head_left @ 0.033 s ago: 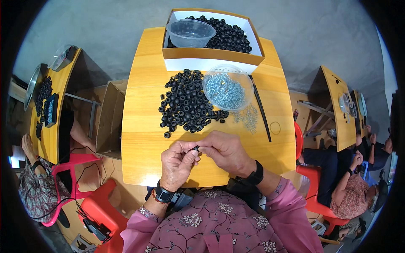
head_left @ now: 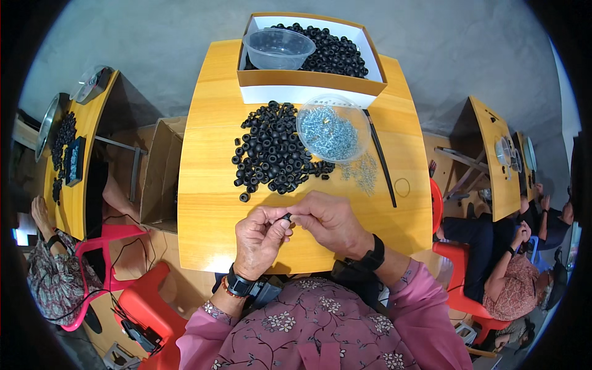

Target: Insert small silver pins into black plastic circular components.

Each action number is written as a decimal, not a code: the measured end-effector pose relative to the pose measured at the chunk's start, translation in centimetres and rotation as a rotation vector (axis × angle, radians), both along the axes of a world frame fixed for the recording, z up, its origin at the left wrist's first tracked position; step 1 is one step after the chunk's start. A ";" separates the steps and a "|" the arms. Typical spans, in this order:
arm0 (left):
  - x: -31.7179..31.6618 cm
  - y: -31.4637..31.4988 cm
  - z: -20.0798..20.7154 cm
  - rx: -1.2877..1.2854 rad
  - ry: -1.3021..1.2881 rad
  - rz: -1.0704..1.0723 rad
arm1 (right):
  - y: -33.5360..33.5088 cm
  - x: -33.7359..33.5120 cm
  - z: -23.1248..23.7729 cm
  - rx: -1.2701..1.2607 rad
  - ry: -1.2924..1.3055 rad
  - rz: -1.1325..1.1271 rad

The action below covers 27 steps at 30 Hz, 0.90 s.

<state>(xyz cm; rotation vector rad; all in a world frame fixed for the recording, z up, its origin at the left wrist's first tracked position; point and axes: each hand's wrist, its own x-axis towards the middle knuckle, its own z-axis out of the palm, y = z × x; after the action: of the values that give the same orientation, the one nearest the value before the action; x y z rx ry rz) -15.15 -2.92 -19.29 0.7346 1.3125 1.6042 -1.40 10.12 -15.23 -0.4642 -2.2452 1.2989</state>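
Low over the near part of the table, my two hands meet at the fingertips. A small black knob-like piece (head_left: pixel 287 216) sits between them. My left hand (head_left: pixel 260 239) is closed, with thumb and forefinger pinched on this piece. My right hand (head_left: pixel 327 223) is closed too, its fingertips pressed together beside the piece; what they hold, if anything, is hidden. Beyond my hands lies a heap of similar black pieces (head_left: pixel 271 145), some showing a round hole. To its right, a clear round tub (head_left: pixel 303 137) holds many tiny bluish-silver metal parts. More metal parts (head_left: pixel 364 174) are scattered beside the tub.
A brown-rimmed white box (head_left: pixel 308 92) at the back holds black pieces and an empty clear bowl (head_left: pixel 279 49). A thin black stick (head_left: pixel 383 163) and a rubber band (head_left: pixel 402 187) lie at right. People sit at side tables; a cardboard carton (head_left: pixel 161 179) stands left.
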 end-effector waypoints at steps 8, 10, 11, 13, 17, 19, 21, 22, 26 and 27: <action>-0.3 0.1 0.4 0.014 -0.094 0.008 | -0.2 0.0 0.3 0.152 0.032 0.078; -0.4 0.1 0.5 0.014 -0.135 0.006 | -0.4 -0.1 0.5 0.123 0.007 0.068; -0.4 0.1 0.6 0.015 -0.134 0.007 | -0.6 -0.2 0.5 0.123 0.008 0.069; -0.6 0.2 1.0 0.044 -0.130 -0.002 | -1.0 -0.2 0.5 0.130 0.008 0.043; -1.0 0.4 1.2 0.028 -0.196 -0.024 | -1.6 -0.3 0.3 0.055 0.016 0.002; -0.9 0.4 1.6 0.017 -0.251 -0.024 | -1.6 -0.3 0.4 0.108 0.022 0.001; -0.7 0.5 2.0 0.007 -0.279 -0.003 | -1.9 -0.4 0.4 0.175 0.005 -0.021; -0.7 0.6 2.2 -0.004 -0.308 0.019 | -2.0 -0.5 0.4 0.240 -0.012 -0.043; -0.7 0.4 2.4 -0.017 -0.332 0.009 | -2.2 -0.6 0.5 0.324 0.018 -0.079; -0.6 0.4 2.3 -0.021 -0.356 0.004 | -2.2 -0.6 0.4 0.337 0.006 -0.078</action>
<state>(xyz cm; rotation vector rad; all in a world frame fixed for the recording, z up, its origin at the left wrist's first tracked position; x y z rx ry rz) -15.71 -2.56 -16.95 0.4083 1.0697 1.6331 -1.96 7.93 -14.79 -0.4167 -2.3541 0.8573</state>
